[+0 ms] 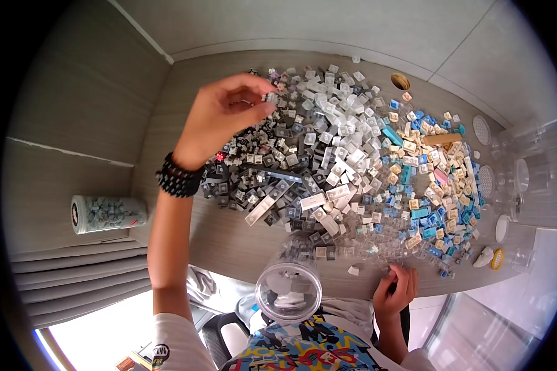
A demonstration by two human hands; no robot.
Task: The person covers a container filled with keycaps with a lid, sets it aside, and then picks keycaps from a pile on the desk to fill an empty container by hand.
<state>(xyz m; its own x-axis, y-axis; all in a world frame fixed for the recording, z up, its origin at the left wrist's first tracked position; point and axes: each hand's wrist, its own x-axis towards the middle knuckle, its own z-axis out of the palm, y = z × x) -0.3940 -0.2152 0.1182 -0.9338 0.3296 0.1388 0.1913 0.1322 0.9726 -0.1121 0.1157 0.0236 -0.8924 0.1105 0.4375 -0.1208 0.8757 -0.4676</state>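
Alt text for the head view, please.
The left hand pinches a small pale piece above a table heaped with keycaps, dark at left, white midway, blue and cream at right. The right hand is at the near edge, right of a clear jar.

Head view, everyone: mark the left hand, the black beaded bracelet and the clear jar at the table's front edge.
Left hand (218,117): head view, on the back of the hand.
Beaded bracelet (180,176): head view, mid-band.
Clear jar (298,255): head view, on its side wall.
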